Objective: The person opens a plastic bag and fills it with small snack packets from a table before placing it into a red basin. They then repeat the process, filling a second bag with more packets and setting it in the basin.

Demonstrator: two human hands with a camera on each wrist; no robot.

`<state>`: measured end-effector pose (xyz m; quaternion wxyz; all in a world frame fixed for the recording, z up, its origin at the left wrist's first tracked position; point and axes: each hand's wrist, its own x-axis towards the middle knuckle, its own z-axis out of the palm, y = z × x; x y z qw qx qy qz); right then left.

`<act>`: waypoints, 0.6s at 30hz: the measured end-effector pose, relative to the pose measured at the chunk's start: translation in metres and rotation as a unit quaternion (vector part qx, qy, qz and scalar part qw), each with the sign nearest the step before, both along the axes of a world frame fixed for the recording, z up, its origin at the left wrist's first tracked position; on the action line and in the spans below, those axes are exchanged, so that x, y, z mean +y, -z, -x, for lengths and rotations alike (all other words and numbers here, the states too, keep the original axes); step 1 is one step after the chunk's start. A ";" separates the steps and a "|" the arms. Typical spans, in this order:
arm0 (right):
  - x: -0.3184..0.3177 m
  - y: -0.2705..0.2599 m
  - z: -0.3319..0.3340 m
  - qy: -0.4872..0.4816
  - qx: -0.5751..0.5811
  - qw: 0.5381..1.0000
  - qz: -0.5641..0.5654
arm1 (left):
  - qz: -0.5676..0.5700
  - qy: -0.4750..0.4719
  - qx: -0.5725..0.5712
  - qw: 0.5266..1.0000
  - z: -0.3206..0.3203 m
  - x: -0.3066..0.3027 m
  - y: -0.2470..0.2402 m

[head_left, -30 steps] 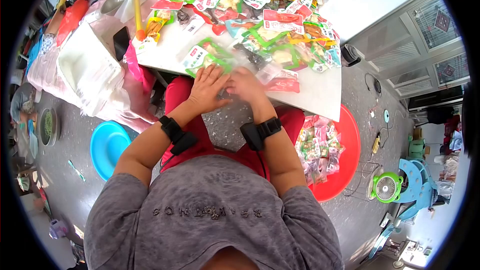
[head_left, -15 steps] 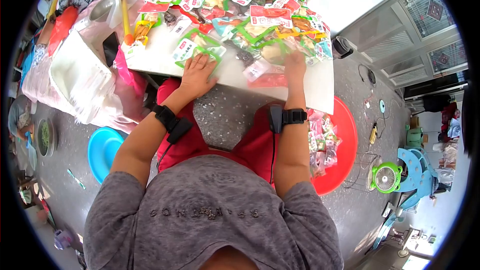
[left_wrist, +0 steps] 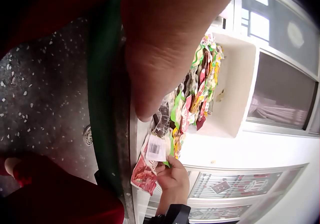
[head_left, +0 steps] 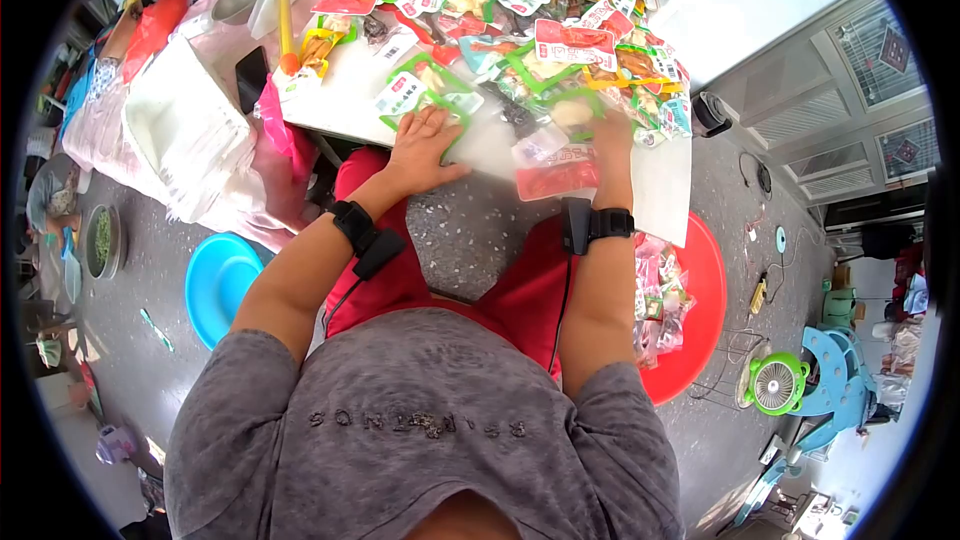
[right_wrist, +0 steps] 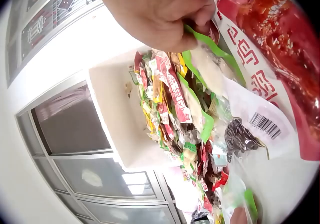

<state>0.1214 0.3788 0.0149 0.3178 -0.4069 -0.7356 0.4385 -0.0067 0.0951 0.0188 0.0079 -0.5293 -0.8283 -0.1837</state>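
My left hand (head_left: 425, 152) lies on a green-edged snack packet (head_left: 408, 90) at the table's front edge, its fingers fairly straight across the lower part. In the head view my right hand (head_left: 613, 145) reaches to the near right side of a heap of snack packets (head_left: 590, 35). The right wrist view shows its curled fingers pinching the edge of another green-edged packet (right_wrist: 212, 64). A red packet (head_left: 560, 178) lies just left of that wrist, with a clear packet bearing a barcode label (right_wrist: 267, 124) against it. A dark packet (head_left: 517, 120) sits between the two hands.
The white table (head_left: 665, 185) ends just before my lap. A red tub (head_left: 708, 290) with small packets stands on the floor at right, a blue basin (head_left: 215, 285) at left. Left on the table are a yellow-handled tool (head_left: 285, 20), a phone (head_left: 252, 78) and white cloth (head_left: 180, 130).
My right hand has left my left hand's side and moved right to the heap, where it takes hold of a packet. My left hand stays on its green-edged packet.
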 end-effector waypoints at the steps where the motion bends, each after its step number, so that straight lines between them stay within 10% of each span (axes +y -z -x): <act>1: 0.004 0.004 0.000 -0.013 0.076 0.994 0.071 | -0.001 -0.004 0.006 1.000 0.000 0.000 0.000; 3: 0.003 0.000 -0.009 -0.037 0.221 0.951 0.213 | -0.002 -0.009 0.017 1.000 -0.003 0.001 0.001; 18: -0.065 -0.064 -0.058 0.015 0.464 0.841 0.278 | -0.105 -0.049 0.029 0.993 -0.017 0.007 -0.012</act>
